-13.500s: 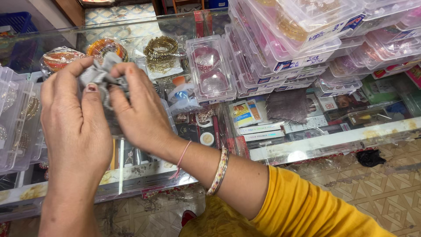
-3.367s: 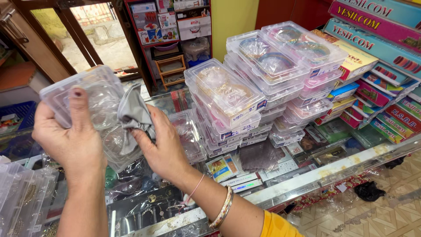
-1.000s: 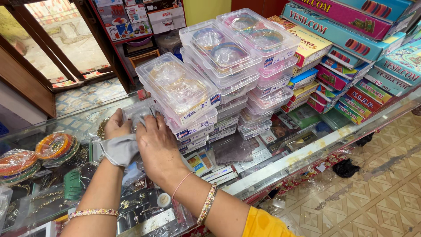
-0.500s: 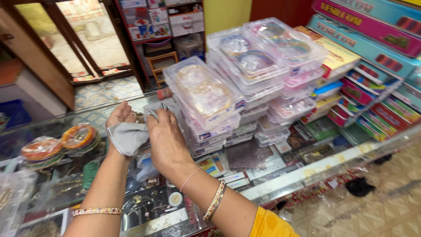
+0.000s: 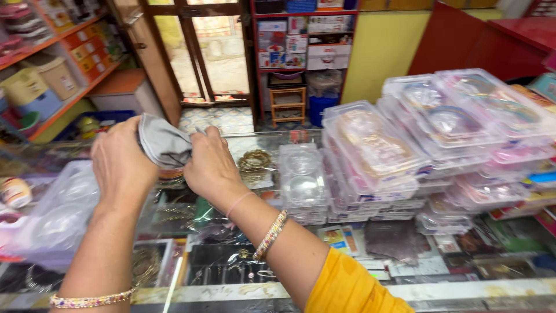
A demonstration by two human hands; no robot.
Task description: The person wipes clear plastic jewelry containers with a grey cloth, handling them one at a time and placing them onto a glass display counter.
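Landmark: the grey cloth [image 5: 164,145], held up above the glass counter [image 5: 243,290] between both hands.

Far left of the cloth: shelves with tubs and containers [image 5: 40,81] along the wall; below them, on the counter, a clear empty plastic tray [image 5: 58,208] lies just left of the person's forearm.

Left hand [image 5: 121,165]: closed on the cloth's left side, fingers curled over the top edge and pressed together so that the fabric bunches out to the right. A beaded bangle [image 5: 90,299] sits on that forearm, low in view.

Cloth: crumpled rather than spread, clear of the counter, touching no box or tray.

Right hand [image 5: 211,168]: just right of the cloth, fingers bent and pinching its lower right corner; the fingertips are hidden behind the fabric, so the exact grip cannot be told. A thin pink band and a beaded bracelet [image 5: 271,232] ring the wrist above a yellow sleeve [image 5: 347,290].

Progress: judging by the pose, the cloth is being gathered or refolded in the hands; it is not in contact with any case now, and which cases have been wiped cannot be told from here.

Right of the cloth: a small stack of clear lidded cases [image 5: 301,179], then taller stacks of clear jewellery boxes [image 5: 440,133] with bangles inside, covering the counter's right end.

Behind the cloth: a wooden-framed glass door [image 5: 214,52] and a small stool [image 5: 288,104].
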